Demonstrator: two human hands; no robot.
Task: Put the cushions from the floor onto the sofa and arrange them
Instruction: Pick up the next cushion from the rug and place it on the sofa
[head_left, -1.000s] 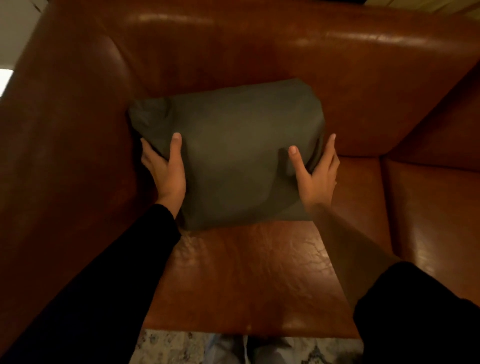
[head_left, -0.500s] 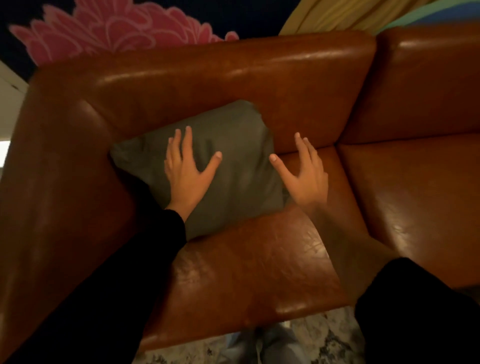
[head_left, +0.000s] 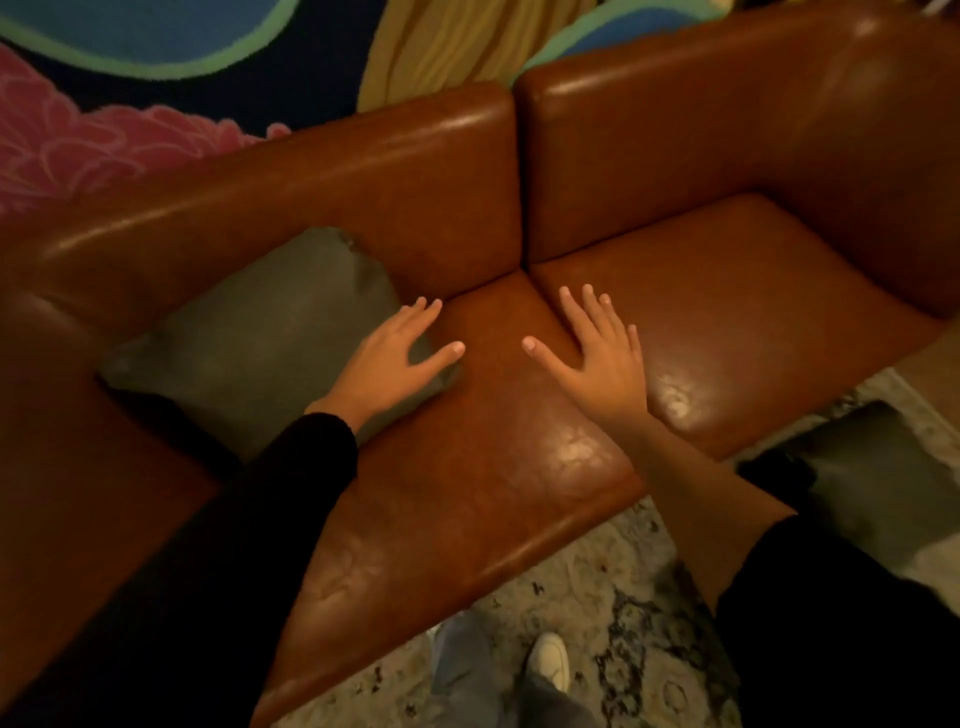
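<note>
A dark grey-green cushion (head_left: 260, 332) leans in the left corner of the brown leather sofa (head_left: 727, 322), against the armrest and backrest. My left hand (head_left: 395, 353) hovers over the cushion's right edge with fingers straight and spread, holding nothing. My right hand (head_left: 597, 353) is spread flat above the seam between the two seat pads, also empty. A second dark grey cushion (head_left: 878, 467) lies on the floor at the right, in front of the sofa; my right sleeve hides part of it.
A pale patterned rug (head_left: 597, 597) covers the floor before the sofa, where my legs and a white shoe (head_left: 550, 660) stand. Behind the sofa hangs a colourful wall piece with a pink flower (head_left: 78, 150). The sofa's right seat pad holds nothing.
Both hands let go of the cushion after setting it in the corner and have drifted right, away from it. My view swung right, bringing the second seat and the floor cushion into sight.
</note>
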